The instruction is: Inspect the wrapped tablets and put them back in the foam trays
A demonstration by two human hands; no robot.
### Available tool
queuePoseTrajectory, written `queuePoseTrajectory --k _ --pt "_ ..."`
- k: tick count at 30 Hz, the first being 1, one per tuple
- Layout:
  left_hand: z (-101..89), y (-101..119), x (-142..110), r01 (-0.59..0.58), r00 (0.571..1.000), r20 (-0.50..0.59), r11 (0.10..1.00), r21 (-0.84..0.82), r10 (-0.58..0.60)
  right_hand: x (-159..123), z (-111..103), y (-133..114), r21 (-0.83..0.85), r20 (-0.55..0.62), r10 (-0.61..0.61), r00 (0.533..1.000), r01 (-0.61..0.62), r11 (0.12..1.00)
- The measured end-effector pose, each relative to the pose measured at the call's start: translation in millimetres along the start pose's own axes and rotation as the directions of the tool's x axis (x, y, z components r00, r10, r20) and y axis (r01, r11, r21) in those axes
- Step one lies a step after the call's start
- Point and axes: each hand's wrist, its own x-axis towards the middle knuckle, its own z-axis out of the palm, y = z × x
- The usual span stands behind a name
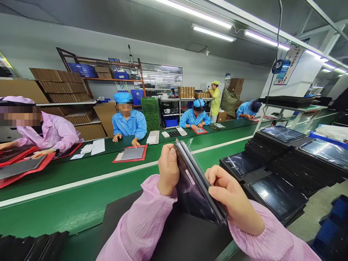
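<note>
A small stack of dark, glossy screen panels [191, 197], seemingly in clear plastic film, is held up tilted in front of me. A white label strip shows on its nearest face. My left hand [168, 170] is closed around the upper left edge, thumb up. On the other side, my right hand [231, 197] pinches the long right edge between thumb and fingers. A loose flap of clear film sticks up at the top. Below the panels lies a black mat or board [130, 224].
A green conveyor belt [89, 197] crosses in front. Stacked black trays with glossy screens [278, 194] stand at right. Across the belt, several co-workers in blue or pink handle flat panels on red sheets [141, 156]. Black ridged trays [35, 246] lie at lower left.
</note>
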Motion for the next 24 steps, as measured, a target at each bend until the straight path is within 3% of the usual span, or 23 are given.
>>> queuePoseTrajectory --k 7,14,20,22,24 --pt "0.3 2 0 -0.015 1.000 0.013 1.000 -0.006 0.015 -2 0 -3 0.017 0.029 -0.006 1.000 0.005 1.000" --pt "1.2 2 -3 -0.007 1.000 0.012 1.000 -0.003 0.007 -3 3 -11 0.015 0.014 0.077 0.997 -0.077 0.997" --pt "0.2 2 -4 -0.003 1.000 0.006 1.000 -0.003 0.003 -9 -7 -6 -0.010 0.036 0.004 0.999 -0.003 1.000" --pt "-1.0 5 -4 -0.003 1.000 -0.016 1.000 0.023 0.003 -18 -12 -5 -0.070 0.050 0.013 0.999 -0.009 0.998" --pt "-0.3 9 -5 -0.015 0.999 -0.046 0.997 0.078 0.018 -30 -18 -3 -0.234 0.044 0.051 0.998 -0.040 0.971"
